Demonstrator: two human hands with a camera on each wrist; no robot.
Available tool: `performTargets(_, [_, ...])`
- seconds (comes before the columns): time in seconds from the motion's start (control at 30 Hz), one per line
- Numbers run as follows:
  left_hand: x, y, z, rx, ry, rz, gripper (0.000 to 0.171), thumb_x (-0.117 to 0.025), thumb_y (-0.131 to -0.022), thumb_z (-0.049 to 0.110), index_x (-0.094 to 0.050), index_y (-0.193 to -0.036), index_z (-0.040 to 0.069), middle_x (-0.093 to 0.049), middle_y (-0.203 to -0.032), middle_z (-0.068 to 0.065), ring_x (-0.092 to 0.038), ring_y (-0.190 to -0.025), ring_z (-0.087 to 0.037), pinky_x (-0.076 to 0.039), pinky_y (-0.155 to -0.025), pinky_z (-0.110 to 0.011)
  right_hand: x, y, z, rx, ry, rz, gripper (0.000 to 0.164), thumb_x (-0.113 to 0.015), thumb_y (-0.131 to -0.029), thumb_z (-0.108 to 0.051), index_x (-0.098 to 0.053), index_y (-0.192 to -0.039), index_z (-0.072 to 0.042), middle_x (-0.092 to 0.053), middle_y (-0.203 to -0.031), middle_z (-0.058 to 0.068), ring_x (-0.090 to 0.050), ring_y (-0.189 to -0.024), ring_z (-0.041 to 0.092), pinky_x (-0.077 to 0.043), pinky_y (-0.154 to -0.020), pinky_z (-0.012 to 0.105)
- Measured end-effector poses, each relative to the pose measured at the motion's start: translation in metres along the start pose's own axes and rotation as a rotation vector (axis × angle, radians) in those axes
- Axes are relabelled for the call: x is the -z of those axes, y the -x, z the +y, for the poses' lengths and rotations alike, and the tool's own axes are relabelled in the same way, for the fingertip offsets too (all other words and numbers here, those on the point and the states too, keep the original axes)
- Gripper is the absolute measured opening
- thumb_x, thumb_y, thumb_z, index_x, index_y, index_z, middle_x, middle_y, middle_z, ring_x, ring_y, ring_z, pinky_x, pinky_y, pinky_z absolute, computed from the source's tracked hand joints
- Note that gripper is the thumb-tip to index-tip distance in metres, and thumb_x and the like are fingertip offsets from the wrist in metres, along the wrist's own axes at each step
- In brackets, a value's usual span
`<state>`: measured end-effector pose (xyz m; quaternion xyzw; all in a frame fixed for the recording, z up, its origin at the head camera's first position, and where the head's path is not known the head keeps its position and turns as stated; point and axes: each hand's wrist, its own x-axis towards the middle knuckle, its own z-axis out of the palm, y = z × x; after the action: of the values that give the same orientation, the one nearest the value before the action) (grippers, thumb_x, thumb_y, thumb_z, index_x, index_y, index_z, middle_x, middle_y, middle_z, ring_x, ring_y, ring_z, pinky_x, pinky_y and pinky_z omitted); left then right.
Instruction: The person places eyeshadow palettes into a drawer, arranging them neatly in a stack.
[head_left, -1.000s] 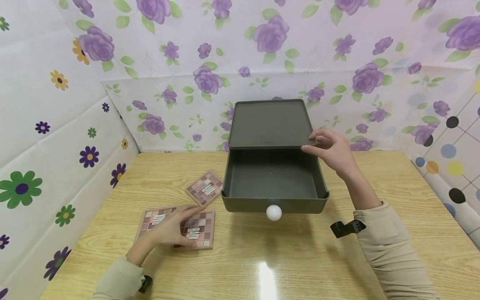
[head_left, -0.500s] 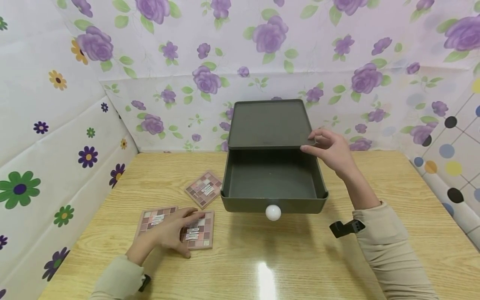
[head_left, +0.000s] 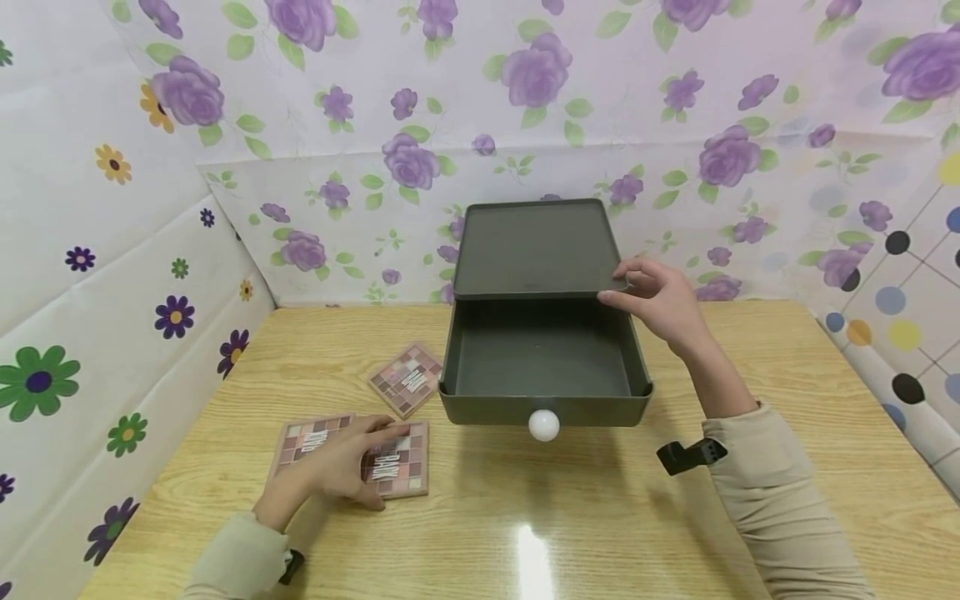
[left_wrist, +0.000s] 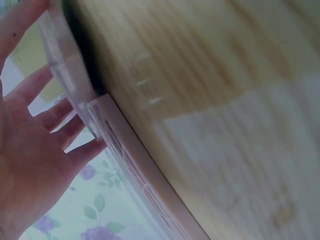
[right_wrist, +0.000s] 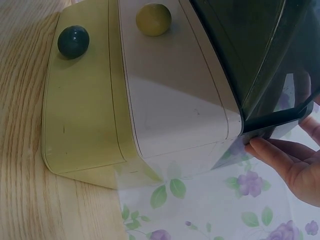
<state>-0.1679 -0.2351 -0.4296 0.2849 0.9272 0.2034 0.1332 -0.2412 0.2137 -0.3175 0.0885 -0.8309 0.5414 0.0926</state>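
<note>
My left hand (head_left: 348, 458) spans an eyeshadow palette (head_left: 408, 467) on the table, thumb at its near edge and fingertips at its far edge. Up close in the left wrist view, the fingertips (left_wrist: 95, 147) meet the palette's clear-lidded side. A second palette (head_left: 303, 437) lies partly under this hand; a smaller one (head_left: 407, 379) sits behind. My right hand (head_left: 660, 304) grips the upper right corner of a small drawer cabinet (head_left: 536, 246). Its dark green top drawer (head_left: 547, 410), with a white knob (head_left: 543, 425), is pulled out and bare inside.
Below the top drawer are a white drawer (right_wrist: 180, 95) with a yellow knob (right_wrist: 153, 19) and a yellow drawer (right_wrist: 82, 115) with a dark knob (right_wrist: 73, 42). A flowered cloth (head_left: 322, 183) hangs behind the wooden table (head_left: 480, 517); other patterned cloths flank it.
My left thumb has moved from the palette's top down to its near edge. The right hand and the open drawer keep their places.
</note>
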Motion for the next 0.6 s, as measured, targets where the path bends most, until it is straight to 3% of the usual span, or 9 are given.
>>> performTargets(0.13, [0.002, 0.001, 0.003, 0.026, -0.001, 0.025, 0.096, -0.084, -0.054, 0.039, -0.041, -0.138, 0.022, -0.032, -0.14, -0.017, -0.032, -0.124, -0.039, -0.034, -0.092, -0.06, 0.0, 0.0, 0.0, 0.014, -0.002, -0.001, 0.041, -0.074, -0.076, -0.031, -0.056, -0.104, -0.006, -0.048, -0.13, 0.011, -0.05, -0.115, 0.03, -0.045, -0.086, 0.044])
performTargets(0.37, [0.009, 0.001, 0.014, 0.01, -0.034, 0.104, 0.092, -0.081, -0.055, 0.042, -0.043, -0.137, 0.021, -0.036, -0.136, -0.018, -0.036, -0.12, -0.038, -0.037, -0.088, -0.061, 0.0, 0.0, 0.001, 0.027, 0.006, 0.007, 0.038, -0.073, -0.077, -0.029, -0.057, -0.104, -0.007, -0.05, -0.127, 0.011, -0.054, -0.11, 0.029, -0.048, -0.078, 0.034])
performTargets(0.6, [0.018, 0.001, 0.022, 0.003, -0.075, 0.183, 0.091, -0.079, -0.056, 0.044, -0.043, -0.137, 0.022, -0.04, -0.132, -0.013, -0.038, -0.119, -0.033, -0.037, -0.09, -0.058, 0.0, 0.0, 0.001, 0.026, -0.006, 0.003, 0.039, -0.074, -0.077, -0.029, -0.056, -0.104, -0.007, -0.049, -0.13, 0.012, -0.052, -0.112, 0.031, -0.046, -0.084, 0.042])
